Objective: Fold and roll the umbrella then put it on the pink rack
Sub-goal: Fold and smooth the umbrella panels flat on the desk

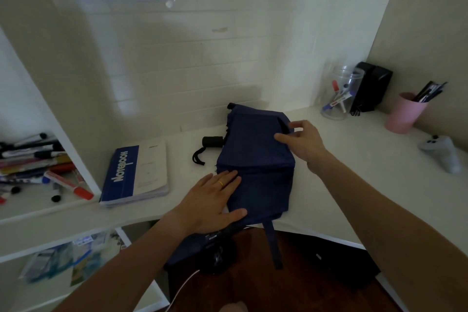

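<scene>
Fold step in hand. Umbrella (255,159) is laid flat on desk (354,172), near end overhanging front edge. Left hand (212,200) is pressed flat on canopy, fingers spread, nothing held. Right hand (301,144) pinches a flap at far-right corner. Next, likely: flap folded over, then rolled. Room is open to the right; notebook (134,175) lies near on left. Pink rack not seen.

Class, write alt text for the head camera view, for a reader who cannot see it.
Two bare hands smooth a navy umbrella on a white desk: the left hand lies flat on its near edge, and the right hand pinches a far fold. A blue notebook lies to the left, a pink cup of pens to the right.
</scene>
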